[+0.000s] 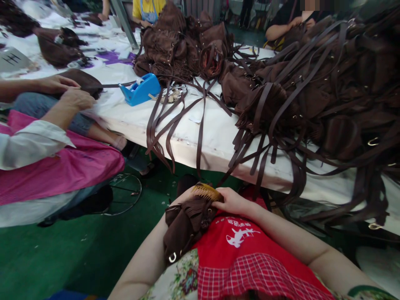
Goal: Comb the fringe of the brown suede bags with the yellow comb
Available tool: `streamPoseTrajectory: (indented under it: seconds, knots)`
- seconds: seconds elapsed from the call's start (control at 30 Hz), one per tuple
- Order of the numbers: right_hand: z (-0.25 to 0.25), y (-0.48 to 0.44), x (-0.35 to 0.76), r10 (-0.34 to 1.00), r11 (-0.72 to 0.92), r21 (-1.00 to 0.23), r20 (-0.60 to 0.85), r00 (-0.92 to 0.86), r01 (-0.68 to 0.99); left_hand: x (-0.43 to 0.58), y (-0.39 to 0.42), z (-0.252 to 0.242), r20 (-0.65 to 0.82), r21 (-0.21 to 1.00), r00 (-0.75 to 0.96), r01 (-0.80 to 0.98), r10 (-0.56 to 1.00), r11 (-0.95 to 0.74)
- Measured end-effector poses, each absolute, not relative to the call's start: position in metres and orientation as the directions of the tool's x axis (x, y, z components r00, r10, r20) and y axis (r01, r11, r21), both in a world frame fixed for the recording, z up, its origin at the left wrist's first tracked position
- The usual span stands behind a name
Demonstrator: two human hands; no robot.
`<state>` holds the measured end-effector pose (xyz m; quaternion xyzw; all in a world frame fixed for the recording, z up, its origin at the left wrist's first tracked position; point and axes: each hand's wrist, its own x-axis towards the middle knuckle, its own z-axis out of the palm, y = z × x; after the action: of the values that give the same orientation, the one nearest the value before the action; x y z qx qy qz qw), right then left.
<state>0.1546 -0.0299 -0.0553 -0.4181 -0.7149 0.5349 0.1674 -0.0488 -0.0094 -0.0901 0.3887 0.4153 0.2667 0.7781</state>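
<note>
Two hands meet at lower centre of the frame, over a red apron [250, 246]. The right hand [233, 202] has its grip clenched on a comb [206, 192], with the teeth set into the fringe of a brown bag [187, 225]. The comb's long axis runs left to right, dipping a little toward the right. The bag lies touching it, just below and to the left, and its long axis slants toward lower left, ending in a metal ring.

The left hand [181, 200] is the nearer one to the bag, but the bag hides nearly all of it. I cannot tell whether its grip is closed on the bag or only props it. The right fingertips are hidden under the comb.

Across the upper frame the bench [218, 137] carries a pile [328, 83] of like bags, with straps [175, 125] hanging over its edge. A blue tape dispenser [140, 88] sits at upper left of centre.
</note>
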Motion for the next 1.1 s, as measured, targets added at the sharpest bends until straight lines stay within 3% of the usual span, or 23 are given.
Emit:
streamPoseTrajectory:
  seconds: [0.13,0.27,0.43,0.57,0.8,1.1]
  knots:
    - [-0.07,-0.026,0.16,0.816,-0.26,-0.946,-0.322,-0.48,0.193,-0.046,-0.008,-0.092,-0.448,0.72,0.634,-0.161,0.63,0.675]
    - [-0.068,-0.02,0.164,0.801,-0.358,-0.924,-0.376,-0.465,0.132,-0.049,-0.009,-0.088,-0.478,0.691,0.664,-0.12,0.575,0.713]
    - [-0.058,-0.011,0.166,0.774,-0.329,-0.924,-0.383,-0.505,0.197,-0.047,-0.004,-0.081,-0.45,0.782,0.787,0.12,0.421,0.612]
    - [-0.056,-0.004,0.158,0.757,-0.269,-0.929,-0.367,-0.541,0.253,-0.03,-0.007,-0.079,-0.389,0.815,0.849,0.137,0.357,0.563]
    - [-0.049,0.016,0.15,0.923,-0.159,-0.874,-0.296,-0.246,0.459,-0.015,-0.019,-0.093,-0.365,0.787,0.82,0.019,0.441,0.616]
    - [-0.042,0.014,0.186,0.874,-0.099,-0.884,-0.297,-0.385,0.457,-0.04,-0.018,-0.103,-0.347,0.693,0.761,-0.185,0.547,0.697]
